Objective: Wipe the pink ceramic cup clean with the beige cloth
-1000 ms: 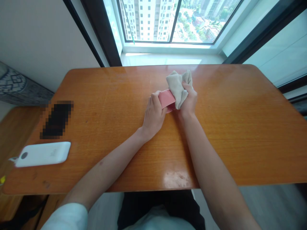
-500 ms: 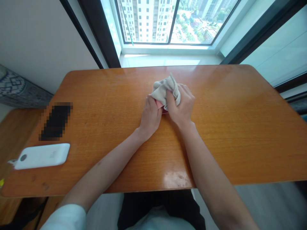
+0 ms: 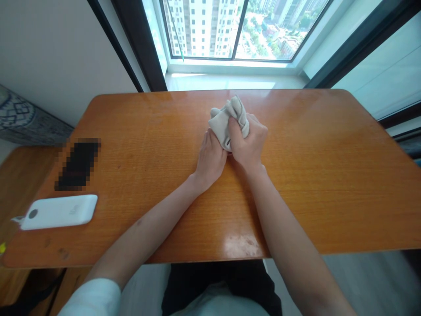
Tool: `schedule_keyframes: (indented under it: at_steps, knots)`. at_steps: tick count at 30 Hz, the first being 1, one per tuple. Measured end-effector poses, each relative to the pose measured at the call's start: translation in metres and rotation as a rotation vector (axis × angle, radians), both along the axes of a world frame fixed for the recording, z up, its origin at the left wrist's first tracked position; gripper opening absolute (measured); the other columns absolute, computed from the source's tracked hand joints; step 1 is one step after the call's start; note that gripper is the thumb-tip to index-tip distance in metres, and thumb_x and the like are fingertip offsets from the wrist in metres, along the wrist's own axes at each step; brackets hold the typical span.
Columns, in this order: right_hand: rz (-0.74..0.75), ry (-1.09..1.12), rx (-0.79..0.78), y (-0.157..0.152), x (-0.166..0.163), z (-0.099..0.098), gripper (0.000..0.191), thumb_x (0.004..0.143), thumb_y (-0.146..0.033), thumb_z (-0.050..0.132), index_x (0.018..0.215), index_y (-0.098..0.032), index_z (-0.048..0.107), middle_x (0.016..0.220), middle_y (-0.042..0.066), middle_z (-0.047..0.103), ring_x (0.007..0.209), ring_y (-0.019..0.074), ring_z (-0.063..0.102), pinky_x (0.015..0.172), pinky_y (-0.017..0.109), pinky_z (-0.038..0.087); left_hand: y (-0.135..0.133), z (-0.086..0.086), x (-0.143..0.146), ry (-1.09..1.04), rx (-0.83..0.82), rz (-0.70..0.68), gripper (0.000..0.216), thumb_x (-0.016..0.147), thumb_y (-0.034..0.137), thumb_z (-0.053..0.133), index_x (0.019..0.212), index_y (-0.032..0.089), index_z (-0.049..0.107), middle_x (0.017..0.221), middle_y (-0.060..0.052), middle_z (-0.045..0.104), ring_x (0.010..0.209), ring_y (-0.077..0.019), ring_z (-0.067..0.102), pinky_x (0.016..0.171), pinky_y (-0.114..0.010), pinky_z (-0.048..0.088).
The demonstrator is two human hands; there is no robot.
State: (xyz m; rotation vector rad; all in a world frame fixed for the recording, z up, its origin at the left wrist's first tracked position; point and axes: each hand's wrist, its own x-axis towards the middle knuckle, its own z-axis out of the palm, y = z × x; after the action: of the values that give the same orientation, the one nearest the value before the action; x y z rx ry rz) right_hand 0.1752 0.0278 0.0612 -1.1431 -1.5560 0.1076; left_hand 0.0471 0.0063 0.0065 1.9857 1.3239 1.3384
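Observation:
A crumpled off-white cloth (image 3: 221, 124) is bunched up over the middle of the wooden table (image 3: 158, 145). My right hand (image 3: 250, 142) is closed around it, the thumb pressed across the folds. Against the cloth's left lower side is my left hand (image 3: 211, 159), its fingers together and curled on a pinkish thing. Only a sliver of that thing's edge (image 3: 230, 153) shows between the hands; cloth and fingers hide the rest, so its kind is unclear.
A white power-bank-like device (image 3: 61, 212) with a strap lies at the table's left front. Behind it is a dark, pixelated rectangle (image 3: 78, 164). Wooden seating and a patterned cushion (image 3: 29, 116) stand left. A window (image 3: 230, 30) is beyond the far edge.
The cloth has been pushed down and refolded, now covering most of the pink thing that showed earlier. My left hand has shifted slightly right, closer to my right hand.

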Motion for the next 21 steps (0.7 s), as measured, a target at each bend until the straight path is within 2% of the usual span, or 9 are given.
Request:
schedule_keyframes:
  at_steps: [6, 10, 14, 21]
  knots:
    - [0.075, 0.418, -0.172, 0.0, 0.002, 0.0, 0.045, 0.104, -0.051, 0.075, 0.07, -0.026, 0.058, 0.07, -0.002, 0.054, 0.077, 0.0203, 0.062, 0.073, 0.034, 0.05, -0.004, 0.006, 0.005, 0.035, -0.004, 0.05, 0.024, 0.11, 0.021, 0.053, 0.133, 0.024, 0.046, 0.133, -0.015, 0.064, 0.13, -0.0328, 0.066, 0.117, -0.057, 0.057]
    - [0.084, 0.586, -0.21, 0.009, 0.007, -0.008, 0.051, 0.106, -0.056, 0.07, 0.068, -0.028, 0.052, 0.066, -0.004, 0.044, 0.066, 0.017, 0.05, 0.064, 0.034, 0.041, -0.005, 0.008, 0.005, 0.042, 0.05, 0.035, 0.039, 0.11, 0.017, 0.052, 0.146, 0.024, 0.041, 0.144, -0.017, 0.062, 0.137, -0.0318, 0.063, 0.122, -0.056, 0.054]
    - [0.1, 0.716, -0.22, 0.016, 0.008, -0.012, 0.046, 0.103, -0.058, 0.069, 0.071, -0.029, 0.054, 0.071, -0.003, 0.047, 0.065, 0.0171, 0.046, 0.06, 0.032, 0.039, -0.005, 0.008, 0.005, 0.059, 0.045, 0.023, 0.048, 0.107, 0.013, 0.05, 0.152, 0.022, 0.038, 0.15, -0.02, 0.06, 0.143, -0.0334, 0.061, 0.125, -0.058, 0.051]
    - [0.162, 0.833, -0.258, 0.031, 0.014, -0.031, 0.054, 0.105, -0.071, 0.064, 0.074, -0.028, 0.052, 0.072, -0.004, 0.052, 0.067, 0.0149, 0.056, 0.059, 0.029, 0.049, -0.005, 0.005, 0.004, 0.067, 0.064, 0.041, 0.05, 0.107, 0.012, 0.051, 0.153, 0.024, 0.036, 0.146, -0.017, 0.06, 0.14, -0.0314, 0.062, 0.122, -0.053, 0.053]
